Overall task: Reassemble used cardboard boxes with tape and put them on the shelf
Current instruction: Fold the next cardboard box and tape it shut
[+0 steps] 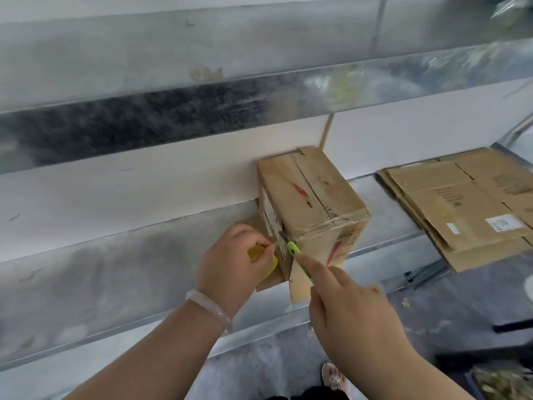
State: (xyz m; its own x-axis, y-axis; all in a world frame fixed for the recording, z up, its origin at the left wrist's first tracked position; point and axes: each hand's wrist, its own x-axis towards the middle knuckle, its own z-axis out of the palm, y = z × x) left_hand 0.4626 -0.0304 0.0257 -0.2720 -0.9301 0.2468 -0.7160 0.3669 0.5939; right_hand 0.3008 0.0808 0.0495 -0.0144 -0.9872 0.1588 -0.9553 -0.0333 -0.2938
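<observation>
Yellow tape [256,253] in curled left fingers [259,241] — green cutter [294,249] in right fingers [314,265]

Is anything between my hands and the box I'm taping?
Nothing but your own tools: the left hand holds a yellow tape dispenser against the cardboard box, and the right hand holds the green cutter there.

Your cardboard box [317,197] stands on the metal shelf [144,269], its back against the white wall, with clear tape [331,223] wrapped over its near top edge. Just left of the box your left hand [230,264], a pale bracelet [210,308] on its wrist, grips a yellow tape dispenser [256,254]. Your right hand [352,313] holds a green knife [294,249] whose tip touches the box's near left corner. Right of the box, apart from it, lies a stack of flattened boxes [461,209]
</observation>
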